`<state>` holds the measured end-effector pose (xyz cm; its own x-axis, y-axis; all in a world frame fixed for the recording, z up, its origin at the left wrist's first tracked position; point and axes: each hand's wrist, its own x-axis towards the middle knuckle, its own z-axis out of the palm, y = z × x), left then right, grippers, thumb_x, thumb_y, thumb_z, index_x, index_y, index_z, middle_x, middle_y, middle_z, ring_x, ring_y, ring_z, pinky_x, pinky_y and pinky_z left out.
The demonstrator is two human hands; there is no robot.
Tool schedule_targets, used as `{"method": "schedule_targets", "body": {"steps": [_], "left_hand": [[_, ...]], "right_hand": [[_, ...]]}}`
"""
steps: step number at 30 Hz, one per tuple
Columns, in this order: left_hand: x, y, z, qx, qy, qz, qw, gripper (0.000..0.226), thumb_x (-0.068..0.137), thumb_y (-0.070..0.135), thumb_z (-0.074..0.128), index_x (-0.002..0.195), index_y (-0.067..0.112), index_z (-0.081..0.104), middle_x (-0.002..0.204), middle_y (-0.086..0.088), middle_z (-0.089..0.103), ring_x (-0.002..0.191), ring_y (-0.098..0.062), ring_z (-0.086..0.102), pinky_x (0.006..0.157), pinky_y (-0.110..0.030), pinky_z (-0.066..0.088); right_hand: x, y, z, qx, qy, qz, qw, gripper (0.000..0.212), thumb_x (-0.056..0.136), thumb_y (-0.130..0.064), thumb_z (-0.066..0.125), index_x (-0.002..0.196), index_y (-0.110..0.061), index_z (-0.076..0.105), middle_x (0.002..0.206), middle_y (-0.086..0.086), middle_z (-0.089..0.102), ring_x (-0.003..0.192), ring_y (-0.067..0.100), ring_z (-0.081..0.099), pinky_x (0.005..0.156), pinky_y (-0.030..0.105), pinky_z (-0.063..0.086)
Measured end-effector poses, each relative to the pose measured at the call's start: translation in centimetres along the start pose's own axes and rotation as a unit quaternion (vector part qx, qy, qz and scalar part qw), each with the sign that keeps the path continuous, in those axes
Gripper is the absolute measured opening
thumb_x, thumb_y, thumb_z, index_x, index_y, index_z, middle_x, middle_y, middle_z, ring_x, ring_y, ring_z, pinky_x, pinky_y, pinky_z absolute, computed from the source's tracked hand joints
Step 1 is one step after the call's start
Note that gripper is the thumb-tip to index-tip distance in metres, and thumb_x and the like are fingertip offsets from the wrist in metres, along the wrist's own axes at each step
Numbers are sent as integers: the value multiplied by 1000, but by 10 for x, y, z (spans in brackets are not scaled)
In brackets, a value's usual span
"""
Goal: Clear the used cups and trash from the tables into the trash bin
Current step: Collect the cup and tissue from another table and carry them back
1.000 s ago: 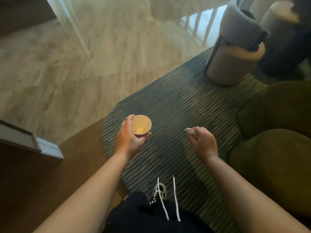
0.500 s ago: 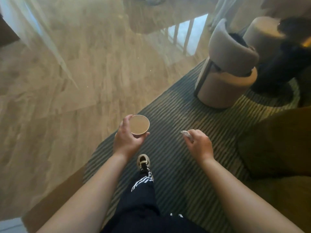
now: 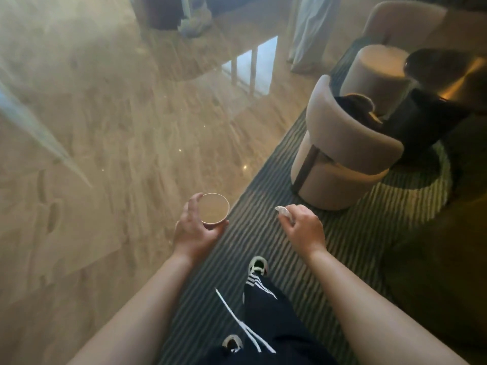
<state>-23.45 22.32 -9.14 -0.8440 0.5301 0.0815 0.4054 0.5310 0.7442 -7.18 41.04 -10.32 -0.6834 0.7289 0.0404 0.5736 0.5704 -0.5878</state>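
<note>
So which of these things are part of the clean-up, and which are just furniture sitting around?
Part of the job:
- paper cup, held in the left hand
- crumpled wrapper, pinched in the right hand

Just around:
- beige armchair
- round stool
- striped rug

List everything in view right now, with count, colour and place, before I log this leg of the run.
paper cup: one, tan, upright in the left hand
wrapper scrap: one, pale, pinched in the right hand
armchair: one, beige, on the rug ahead right
round stool: one, beige, behind the armchair
striped rug: one, dark green, underfoot
floor: glossy tan, left
trash bin: none visible
left hand: grips the cup
right hand: holds the scrap
</note>
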Motion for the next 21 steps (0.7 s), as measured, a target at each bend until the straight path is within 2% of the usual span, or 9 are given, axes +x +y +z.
{"method": "schedule_targets", "body": {"steps": [3,6,9,13,17,21], "left_hand": [[79,1,27,0,-12,17,1000,75,66,39,82,128,24,43,120,-5,57,98,-26,58,79,-30,41],[172,12,59,-2,-23,39,999,77,66,39,82,130,21,42,122,-7,56,100,-26,57,83,-33,43],[271,30,88,0,-34,67,997,78,65,36,83,130,17,44,122,-7,55,92,-20,56,83,-32,42],[393,58,119,9,-66,90,994,79,65,38,83,130,17,44,122,-4,54,106,-23,55,90,-38,45],[486,82,149,-3,-81,95,992,81,65,39,83,132,16,43,125,-4,53,110,-20,52,95,-41,43],[556,105,187,-6,-107,93,990,81,66,43,81,134,19,43,128,-2,52,112,-19,52,95,-40,44]], "right_hand": [[73,5,14,2,12,11,1000,21,91,-31,56,82,-14,64,77,1,60,71,14,50,64,25,31],[160,13,22,18,30,21,999,20,90,-28,58,82,-11,65,77,3,60,70,17,53,61,27,36],[259,20,23,27,28,41,998,21,91,-28,58,85,-9,65,79,5,60,72,19,53,62,27,35],[381,21,14,34,25,59,997,20,92,-26,57,84,-9,63,81,6,60,75,22,55,64,29,39],[469,24,-2,36,34,75,996,18,92,-27,57,85,-12,63,82,4,60,74,18,54,66,28,43],[541,36,-21,31,45,106,993,19,91,-26,57,88,-9,64,86,7,62,78,21,56,70,34,47]]}}
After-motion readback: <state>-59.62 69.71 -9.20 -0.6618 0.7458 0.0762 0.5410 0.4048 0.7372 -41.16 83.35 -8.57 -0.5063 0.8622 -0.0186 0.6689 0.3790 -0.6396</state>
